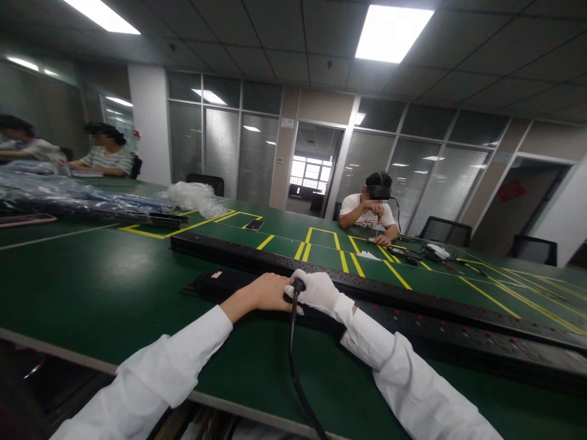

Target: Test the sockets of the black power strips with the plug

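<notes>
Two long black power strips with red dots lie side by side across the green table. My left hand (270, 292), bare, is wrapped over the nearer power strip (413, 327), close to its left end. In my right hand (316, 290), which wears a white glove, is a black plug (299, 285). The fingers are closed around it, against the top of that strip and touching my left hand. From the plug a black cable (296, 366) hangs over the table's front edge. Whether the plug sits in a socket is hidden by my fingers. Behind lies the farther power strip (220, 248).
Plastic-wrapped items (82, 195) and a crumpled clear bag (197, 197) lie at the left. A phone (255, 225) rests among yellow tape lines on the green table (114, 287). Across it, a person (367, 208) handles small parts; cables lie nearby. Other people sit far left.
</notes>
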The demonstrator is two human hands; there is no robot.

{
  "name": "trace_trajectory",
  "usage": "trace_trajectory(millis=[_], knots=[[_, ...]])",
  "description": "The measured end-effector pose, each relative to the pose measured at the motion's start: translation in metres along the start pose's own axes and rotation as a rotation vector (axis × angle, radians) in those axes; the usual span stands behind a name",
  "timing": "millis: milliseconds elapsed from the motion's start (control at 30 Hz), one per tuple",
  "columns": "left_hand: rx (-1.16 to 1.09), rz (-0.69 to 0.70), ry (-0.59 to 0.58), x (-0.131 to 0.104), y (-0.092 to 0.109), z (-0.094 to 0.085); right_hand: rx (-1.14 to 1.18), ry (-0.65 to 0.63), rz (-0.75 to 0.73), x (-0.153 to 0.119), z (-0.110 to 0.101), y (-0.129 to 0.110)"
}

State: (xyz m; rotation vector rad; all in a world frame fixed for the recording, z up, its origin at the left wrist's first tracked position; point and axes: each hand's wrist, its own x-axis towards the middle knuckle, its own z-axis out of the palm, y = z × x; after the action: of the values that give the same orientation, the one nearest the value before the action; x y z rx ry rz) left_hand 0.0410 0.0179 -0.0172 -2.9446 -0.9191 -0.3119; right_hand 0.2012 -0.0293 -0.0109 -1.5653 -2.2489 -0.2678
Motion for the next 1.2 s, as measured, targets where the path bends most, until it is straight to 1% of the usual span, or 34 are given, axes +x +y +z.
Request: trace_trajectory(millis=[67, 167, 233, 267, 333, 433, 533, 633, 800, 867, 1067, 1200], knots=[[-0.003, 0.011, 0.000, 0.000, 0.000, 0.000, 0.103, -0.037, 0.029, 0.003, 0.001, 0.004], [0.012, 0.026, 0.002, 0.000, -0.001, 0.000, 0.350, -0.109, 0.055, 0.009, 0.002, 0.012], [0.020, 0.028, 0.000, 0.000, -0.001, 0.001, 0.461, -0.122, 0.057, 0.013, 0.004, 0.017], [0.018, 0.028, -0.003, 0.000, -0.001, 0.001, 0.479, -0.112, 0.064, 0.014, 0.005, 0.019], [0.007, 0.022, -0.007, 0.000, -0.001, 0.001, 0.453, -0.065, 0.101, 0.014, 0.006, 0.019], [-0.002, 0.017, -0.002, 0.001, -0.002, 0.001, 0.319, 0.037, 0.163, 0.010, 0.004, 0.017], [-0.004, 0.011, -0.001, 0.001, -0.002, 0.002, 0.170, 0.118, 0.143, 0.005, 0.000, 0.015], [-0.002, 0.007, 0.005, 0.001, -0.002, 0.003, 0.165, 0.148, 0.131, 0.001, -0.006, 0.015], [0.013, 0.029, 0.007, 0.001, -0.003, 0.003, 0.359, 0.115, 0.091, -0.006, -0.017, 0.023], [0.017, 0.028, 0.006, 0.001, -0.003, 0.003, 0.403, 0.094, 0.083, -0.010, -0.019, 0.029], [0.009, 0.028, 0.010, 0.000, -0.003, 0.003, 0.426, 0.026, 0.091, -0.023, -0.023, 0.047], [0.008, 0.026, 0.013, 0.000, -0.003, 0.003, 0.366, 0.001, 0.091, -0.027, -0.024, 0.048]])
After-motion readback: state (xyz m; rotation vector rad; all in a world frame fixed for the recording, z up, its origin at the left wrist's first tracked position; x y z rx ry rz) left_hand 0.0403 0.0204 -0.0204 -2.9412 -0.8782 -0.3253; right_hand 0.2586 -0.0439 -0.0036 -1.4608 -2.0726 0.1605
